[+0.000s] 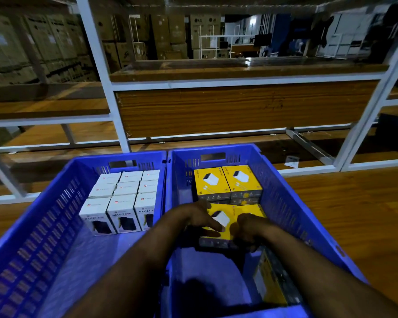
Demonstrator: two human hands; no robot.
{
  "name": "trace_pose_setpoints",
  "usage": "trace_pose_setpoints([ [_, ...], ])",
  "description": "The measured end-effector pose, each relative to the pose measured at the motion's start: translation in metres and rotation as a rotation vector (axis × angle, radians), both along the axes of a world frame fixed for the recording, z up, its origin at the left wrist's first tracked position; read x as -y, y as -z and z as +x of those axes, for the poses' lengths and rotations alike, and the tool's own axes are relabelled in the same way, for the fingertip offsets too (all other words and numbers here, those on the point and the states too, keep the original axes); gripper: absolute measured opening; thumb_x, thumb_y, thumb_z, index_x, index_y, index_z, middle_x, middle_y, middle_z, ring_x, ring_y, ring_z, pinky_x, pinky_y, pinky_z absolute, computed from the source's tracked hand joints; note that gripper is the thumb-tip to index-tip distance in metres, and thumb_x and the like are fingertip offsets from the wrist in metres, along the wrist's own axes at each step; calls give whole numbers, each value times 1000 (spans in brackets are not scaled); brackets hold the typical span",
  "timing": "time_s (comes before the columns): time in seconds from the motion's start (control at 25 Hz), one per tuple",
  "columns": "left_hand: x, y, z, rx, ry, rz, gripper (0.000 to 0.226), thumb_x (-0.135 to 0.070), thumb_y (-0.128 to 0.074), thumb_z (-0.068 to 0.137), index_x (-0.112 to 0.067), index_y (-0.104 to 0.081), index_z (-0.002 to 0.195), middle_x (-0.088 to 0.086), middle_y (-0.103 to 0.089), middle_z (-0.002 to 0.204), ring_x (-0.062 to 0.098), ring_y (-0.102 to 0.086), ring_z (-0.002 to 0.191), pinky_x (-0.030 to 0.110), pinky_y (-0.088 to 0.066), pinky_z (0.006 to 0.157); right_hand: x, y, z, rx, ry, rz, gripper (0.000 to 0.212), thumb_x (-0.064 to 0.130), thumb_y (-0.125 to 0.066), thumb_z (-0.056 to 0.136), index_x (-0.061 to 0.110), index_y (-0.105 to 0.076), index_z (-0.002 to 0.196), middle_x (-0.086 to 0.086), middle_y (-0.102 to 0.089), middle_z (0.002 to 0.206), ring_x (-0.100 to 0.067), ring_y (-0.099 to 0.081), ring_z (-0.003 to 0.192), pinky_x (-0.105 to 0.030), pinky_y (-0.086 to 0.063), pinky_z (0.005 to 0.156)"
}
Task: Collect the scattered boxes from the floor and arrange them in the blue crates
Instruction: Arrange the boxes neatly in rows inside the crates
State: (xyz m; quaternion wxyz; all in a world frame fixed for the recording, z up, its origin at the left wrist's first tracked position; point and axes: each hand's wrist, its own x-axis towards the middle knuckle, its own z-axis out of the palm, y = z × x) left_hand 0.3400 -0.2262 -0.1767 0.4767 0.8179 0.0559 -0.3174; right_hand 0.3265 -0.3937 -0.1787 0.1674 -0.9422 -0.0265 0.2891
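The white metal rack (115,92) stands along the far side, and everything else sits on the wooden floor (354,203) in front of it. Nearest the rack's base are two blue crates side by side, touching at their inner walls. The left crate (32,226) holds a tidy block of white boxes (122,198), three rows of three standing upright against its rack-side end; the half of it away from the rack is bare. The right crate (285,203) holds yellow boxes: a pair (228,182) lying flat at the rack-side end, apparently on top of more, and one more yellow box (230,216) just behind them, where the hands are working. Another yellow box (271,278) leans on edge against that crate's outer wall, farther from the rack, not yet set in line.

The left hand (200,219) lies with fingers spread over the box's top, pressing rather than clutching. The right hand (246,230) is curled around its near edge, gripping it as it settles into place.

I'd judge the job well along. No loose boxes show on the floor in view, except a small pale item (291,161) by the rack's foot, too small to identify.
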Motion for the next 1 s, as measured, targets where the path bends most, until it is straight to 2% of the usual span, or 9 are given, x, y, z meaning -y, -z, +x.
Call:
trace_pose_setpoints([
  [0.08,-1,-3,-1,-115,-74,-158,89,-9,-89,70,-17,-40,144,16,-40,149,36,-59,121,48,-56,92,-8,6,0,131,-33,-126,25,30,-65,87,10,-60,100,-12,-66,118,-27,-67,102,-28,-48,68],
  [0.2,0,-4,1,-121,51,-53,77,-21,-85,77,-19,-42,141,20,-56,134,33,-70,102,46,-60,83,-20,15,0,240,-71,-159,40,34,-53,96,8,-53,126,-14,-57,133,-31,-54,124,-35,-45,91],
  [0.28,0,-2,4,-8,-1,-18,63,-16,-78,85,-13,-46,139,16,-64,116,22,-66,86,29,-61,67,-25,23,1,221,-174,-145,35,28,-54,97,5,-56,123,-18,-58,130,-33,-55,122,-36,-45,90],
  [0.36,0,-3,7,77,-67,7,30,-5,-70,89,-6,-59,116,12,-62,98,20,-60,83,27,-61,75,-29,30,-3,157,-345,-127,22,24,-63,91,6,-67,104,-17,-65,113,-31,-62,105,-34,-46,76],
  [0.44,1,-7,6,180,-67,110,11,-6,-67,92,-8,-60,100,9,-60,97,20,-57,83,24,-57,76,-32,36,-9,62,-512,-102,22,26,-68,88,9,-72,103,-10,-69,112,-26,-64,103,-33,-50,80],
  [0.56,-1,-4,12,221,-50,145,43,-11,-69,91,-2,-53,130,14,-60,117,23,-55,95,33,-48,82,-31,51,-9,-39,-615,-29,36,21,-64,90,21,-67,125,0,-64,131,-21,-60,118,-32,-49,98],
  [0.76,-3,0,16,236,-14,171,44,-17,-72,90,-2,-54,128,18,-62,123,30,-63,107,40,-52,94,-37,54,-14,4,-763,-118,50,18,-56,91,17,-52,141,-5,-53,144,-27,-55,125,-30,-46,100],
  [0.88,-5,7,22,248,-80,123,39,-13,-69,91,1,-56,124,20,-65,109,33,-67,99,40,-55,83,-44,57,-10,242,-842,-39,51,21,-61,80,15,-62,130,-11,-61,130,-32,-57,118,-37,-49,98],
  [1.0,-8,8,23,266,-159,87,36,-15,-67,92,-8,-52,124,17,-64,109,27,-65,91,33,-52,71,-53,60,-15,316,-983,-183,50,22,-67,85,12,-56,133,-9,-49,144,-33,-40,128,-46,-43,101],
])
